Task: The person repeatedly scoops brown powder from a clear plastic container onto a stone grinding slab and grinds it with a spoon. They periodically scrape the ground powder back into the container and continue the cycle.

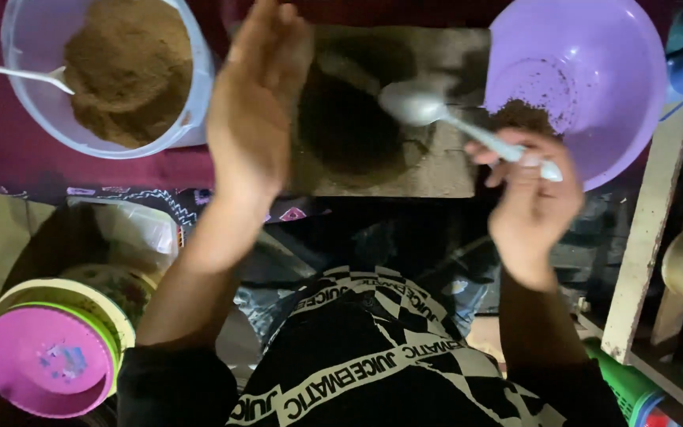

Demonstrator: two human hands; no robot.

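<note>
Metal spoon (436,115) is pinched in my right hand (533,198) fingers; left hand (253,103) fingers together, flat; I should keep it level over the stone block (436,162).

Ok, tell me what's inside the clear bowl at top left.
The clear bowl holds a mound of brown powder and a white spoon. Its bottom under the powder is hidden.

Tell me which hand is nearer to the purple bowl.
Right. The right hand, holding a metal spoon, overlaps the purple bowl's lower left rim. The left hand is open, across the stone slab from it.
</note>
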